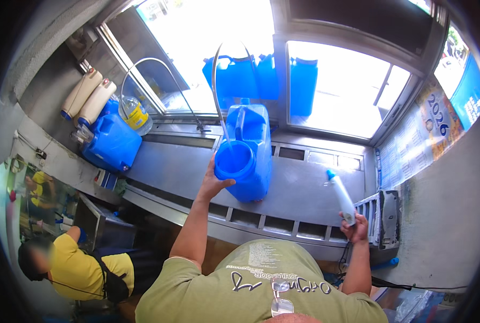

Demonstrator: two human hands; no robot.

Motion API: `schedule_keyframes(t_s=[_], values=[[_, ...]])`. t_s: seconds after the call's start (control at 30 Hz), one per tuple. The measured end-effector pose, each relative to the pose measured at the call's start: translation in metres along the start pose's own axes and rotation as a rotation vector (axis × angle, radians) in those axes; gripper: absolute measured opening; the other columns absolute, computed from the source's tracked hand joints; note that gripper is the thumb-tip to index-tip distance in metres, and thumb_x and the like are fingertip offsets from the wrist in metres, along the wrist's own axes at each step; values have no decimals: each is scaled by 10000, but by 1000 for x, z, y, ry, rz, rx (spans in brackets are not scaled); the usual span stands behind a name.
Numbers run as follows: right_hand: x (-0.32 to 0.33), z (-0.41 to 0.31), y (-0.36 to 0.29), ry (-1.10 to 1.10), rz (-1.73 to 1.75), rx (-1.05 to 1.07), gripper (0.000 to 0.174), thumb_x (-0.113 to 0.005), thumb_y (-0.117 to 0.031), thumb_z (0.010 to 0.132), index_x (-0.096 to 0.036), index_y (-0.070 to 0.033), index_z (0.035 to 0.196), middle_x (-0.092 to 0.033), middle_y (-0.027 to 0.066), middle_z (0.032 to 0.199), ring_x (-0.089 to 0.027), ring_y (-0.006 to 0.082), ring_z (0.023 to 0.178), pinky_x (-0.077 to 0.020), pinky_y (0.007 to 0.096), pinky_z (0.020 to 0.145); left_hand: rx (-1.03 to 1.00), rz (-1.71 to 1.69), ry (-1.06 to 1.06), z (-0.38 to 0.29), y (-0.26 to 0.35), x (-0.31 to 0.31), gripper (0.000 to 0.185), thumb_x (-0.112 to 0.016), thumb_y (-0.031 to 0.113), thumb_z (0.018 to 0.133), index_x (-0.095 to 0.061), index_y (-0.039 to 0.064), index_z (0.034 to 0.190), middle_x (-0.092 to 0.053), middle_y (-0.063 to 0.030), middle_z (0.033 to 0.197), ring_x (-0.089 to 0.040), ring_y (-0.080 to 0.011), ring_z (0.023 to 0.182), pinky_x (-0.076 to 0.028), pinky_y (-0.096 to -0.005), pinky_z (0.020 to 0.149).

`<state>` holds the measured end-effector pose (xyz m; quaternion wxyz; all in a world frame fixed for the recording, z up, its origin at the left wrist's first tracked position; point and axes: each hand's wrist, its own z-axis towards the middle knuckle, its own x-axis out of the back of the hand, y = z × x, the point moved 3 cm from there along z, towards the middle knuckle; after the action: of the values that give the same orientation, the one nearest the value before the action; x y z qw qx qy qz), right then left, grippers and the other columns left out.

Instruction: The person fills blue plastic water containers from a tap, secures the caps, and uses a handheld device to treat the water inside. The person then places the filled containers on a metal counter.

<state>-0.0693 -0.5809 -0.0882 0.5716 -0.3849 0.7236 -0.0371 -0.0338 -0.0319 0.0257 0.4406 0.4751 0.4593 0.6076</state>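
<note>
A blue plastic water jug (260,161) stands on the steel counter (304,194) before me, its wide mouth uncapped and facing up towards me. My left hand (217,181) grips the mouth's rim, thumb over the near edge. From the curved metal spout (214,76), a clear stream or tube, I cannot tell which, reaches into the mouth. Off to the right, my right hand (356,229) holds a slim pale bottle (342,198) by its lower end. The bottle's blue tip points away from me, over the counter and apart from the jug.
Several blue jugs (240,80) stand beyond the window. At left are another blue jug (113,141), a yellow-labelled clear bottle (137,115) and wall-mounted filter housings (96,101). A person in yellow (78,266) is at lower left. A calendar (429,125) hangs at right.
</note>
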Motion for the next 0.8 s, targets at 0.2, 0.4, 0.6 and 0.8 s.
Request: schedule_keyframes(t_s=[0.2, 0.4, 0.6, 0.8], values=[[6, -94, -78, 228, -242, 450, 663, -618, -190, 858, -372, -149, 1472, -597, 144, 1239, -568, 156, 756, -487, 290, 594, -15, -36, 0, 2, -11, -2, 1311, -969, 358, 537, -192, 53, 1548, -365, -167, 1490, -394, -291, 1376, -364, -410, 1129], [50, -117, -98, 433, -191, 554, 514, -567, -162, 891, -456, -138, 1393, -628, 114, 1174, -595, 145, 762, -508, 285, 595, -55, -19, 48, 0, -31, 8, 1258, -937, 413, 597, -197, 54, 1549, -354, -199, 1496, -380, -312, 1388, -359, -429, 1122], [159, -126, -133, 991, -521, 673, 450, -585, -261, 898, -548, -100, 1317, -660, 127, 1174, -656, 245, 902, -545, 373, 744, -183, -275, 166, -18, -5, 62, 776, -769, 273, 848, -369, 80, 1484, -425, -165, 1476, -402, -291, 1380, -346, -407, 1117], [115, -110, -147, 1581, -1633, 579, 445, -618, -230, 849, -610, -31, 1248, -647, 212, 1220, -622, 364, 1131, -491, 423, 953, -658, -566, -10, -69, 146, 131, 345, -690, 204, 871, -619, 130, 1200, -563, -153, 1370, -565, -259, 1226, -436, -395, 1016]])
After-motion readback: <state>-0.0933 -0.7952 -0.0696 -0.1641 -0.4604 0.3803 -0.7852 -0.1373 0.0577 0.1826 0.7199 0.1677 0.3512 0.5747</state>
